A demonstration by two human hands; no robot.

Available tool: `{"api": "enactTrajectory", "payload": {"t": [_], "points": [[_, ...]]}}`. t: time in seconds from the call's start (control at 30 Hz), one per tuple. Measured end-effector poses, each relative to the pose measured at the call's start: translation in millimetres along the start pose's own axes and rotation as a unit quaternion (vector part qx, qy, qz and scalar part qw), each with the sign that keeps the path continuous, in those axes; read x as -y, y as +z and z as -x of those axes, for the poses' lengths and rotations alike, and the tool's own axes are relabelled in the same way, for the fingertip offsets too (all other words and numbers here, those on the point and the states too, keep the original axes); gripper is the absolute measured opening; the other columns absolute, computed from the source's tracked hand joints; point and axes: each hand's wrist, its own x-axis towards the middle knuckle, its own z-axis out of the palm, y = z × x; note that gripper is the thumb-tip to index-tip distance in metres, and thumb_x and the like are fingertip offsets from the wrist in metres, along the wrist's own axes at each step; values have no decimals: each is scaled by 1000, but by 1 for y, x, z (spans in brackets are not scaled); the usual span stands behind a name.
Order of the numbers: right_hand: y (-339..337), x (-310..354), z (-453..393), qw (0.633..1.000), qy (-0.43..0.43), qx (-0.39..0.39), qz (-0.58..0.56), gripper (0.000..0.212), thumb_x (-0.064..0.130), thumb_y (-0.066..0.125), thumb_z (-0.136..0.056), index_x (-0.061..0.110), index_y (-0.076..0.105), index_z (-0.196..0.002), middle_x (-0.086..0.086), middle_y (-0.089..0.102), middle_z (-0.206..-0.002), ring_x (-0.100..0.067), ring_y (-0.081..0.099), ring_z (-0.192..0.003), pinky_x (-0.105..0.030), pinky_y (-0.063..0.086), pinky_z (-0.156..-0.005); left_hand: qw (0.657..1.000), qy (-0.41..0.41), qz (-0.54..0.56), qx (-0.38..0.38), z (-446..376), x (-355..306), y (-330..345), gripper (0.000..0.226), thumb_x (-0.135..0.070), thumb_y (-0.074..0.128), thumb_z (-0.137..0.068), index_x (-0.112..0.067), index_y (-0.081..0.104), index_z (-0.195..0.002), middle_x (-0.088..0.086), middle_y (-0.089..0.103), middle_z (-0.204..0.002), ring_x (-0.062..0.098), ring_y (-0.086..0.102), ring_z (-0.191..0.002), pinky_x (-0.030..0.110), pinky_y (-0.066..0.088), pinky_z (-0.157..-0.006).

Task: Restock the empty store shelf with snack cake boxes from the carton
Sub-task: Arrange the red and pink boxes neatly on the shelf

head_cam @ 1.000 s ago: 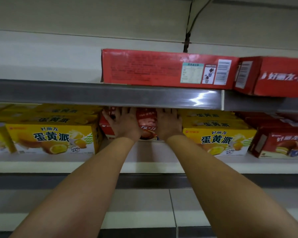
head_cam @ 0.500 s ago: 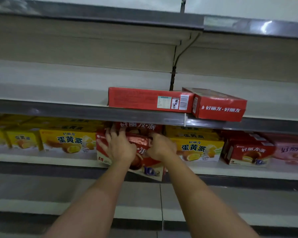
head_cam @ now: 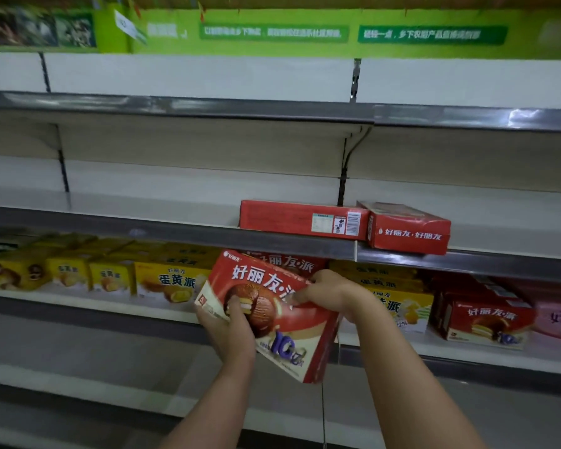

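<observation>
Red snack cake box [head_cam: 266, 315]: tilted, held in front of the stocked shelf [head_cam: 78, 303]; left hand [head_cam: 230, 332] grips its lower left edge, right hand [head_cam: 331, 293] grips its upper right edge; two red boxes [head_cam: 305, 218] lie flat on the shelf above

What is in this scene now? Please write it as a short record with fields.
held item: red snack cake box, tilted, in front of the lower shelf
left hand: grips the box's lower left edge, thumb on its front
right hand: grips its upper right edge
middle shelf: two flat red boxes side by side
lower shelf: yellow boxes, more red boxes at right
top shelf: no boxes visible
</observation>
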Motion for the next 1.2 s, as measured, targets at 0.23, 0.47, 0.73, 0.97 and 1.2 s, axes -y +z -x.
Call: {"api": "enactTrajectory", "payload": {"t": [0.23, 0.47, 0.73, 0.97, 1.2], "points": [[-26, 7, 23, 996, 3, 45, 79, 60, 45, 74, -77, 17, 51, -124, -3, 68, -112, -22, 69, -96, -42, 51, -95, 995, -58, 72, -21, 21, -17, 8, 75, -16, 56, -93, -40, 14, -150, 11, 47, -133, 31, 59, -101, 47, 54, -82], [-51, 6, 47, 998, -66, -23, 0, 41, 40, 62, -88, 20, 46, -120, -6, 64, -110, -23, 68, -94, -42, 54, -91, 990, -43, 91, -96, 40, -46, 25, 79, -14, 60, -91, -44, 15, -149, 15, 39, -139, 31, 56, -104, 42, 54, -78], [-64, 4, 62, 976, -131, 5, -172, 10, 23, 54, -94, 20, 57, -103, -3, 71, -95, -19, 71, -82, -30, 57, -74, 982, 100, 155, -35, 51, -105, 39, 77, 0, 59, -88, -39, 28, -147, 1, 43, -138, 17, 56, -108, 32, 52, -80], [-63, 14, 50, 837, -261, -18, -481, 47, 19, 64, -86, 13, 50, -130, -11, 66, -111, -25, 65, -102, -40, 57, -84, 991, 9, 116, -59, -6, -172, 96, 59, -3, 63, -80, -18, 41, -133, 5, 45, -133, 24, 59, -101, 22, 50, -69], [-43, 59, 7, 792, -160, -216, -548, 47, 26, 61, -92, 19, 42, -134, -6, 61, -122, -20, 63, -103, -37, 56, -80, 968, -26, 86, 233, -17, -146, 108, 49, -44, 55, -90, -17, 45, -131, 11, 69, -109, 24, 72, -87, 43, 58, -78]]}}
